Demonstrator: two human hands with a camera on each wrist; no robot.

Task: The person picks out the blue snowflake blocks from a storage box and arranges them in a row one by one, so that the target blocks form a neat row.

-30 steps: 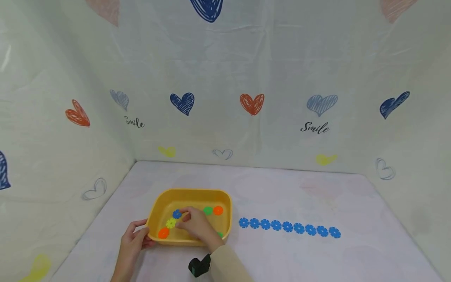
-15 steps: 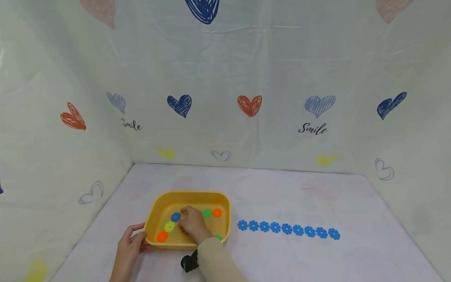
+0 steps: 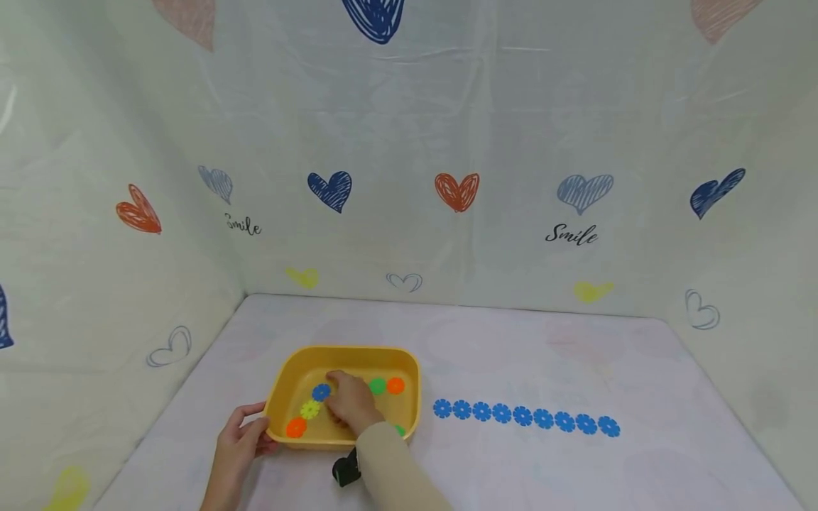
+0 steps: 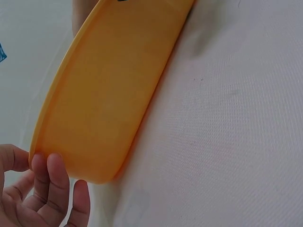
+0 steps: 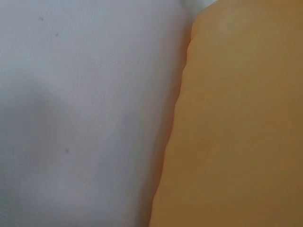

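Observation:
A yellow plastic tray [image 3: 364,348] stands on the white-covered table. My left hand [image 3: 235,448] grips its left front corner; in the left wrist view the thumb is at the rim and fingertips [image 4: 57,163] press the outer wall [image 4: 104,94]. Reaching over the front wall, my right hand [image 3: 353,404] is low inside the tray with its fingers bent downward, and I cannot tell whether it pinches a piece. Just left of it lie a blue flower-shaped disc [image 3: 322,392], a yellow one [image 3: 309,409] and an orange one [image 3: 297,427]. The right wrist view shows only the tray's outside and cloth.
Right of the right hand, a green disc [image 3: 378,385] and an orange disc [image 3: 395,385] lie in the tray, with another green disc [image 3: 400,430] partly hidden. Several blue flower discs [image 3: 522,416] form a row right of the tray. A heart-printed curtain [image 3: 511,128] stands behind.
My right hand has drawn slightly back from the blue disc and reached lower into the tray, its fingertips now more hidden. The left hand stays at the tray's corner.

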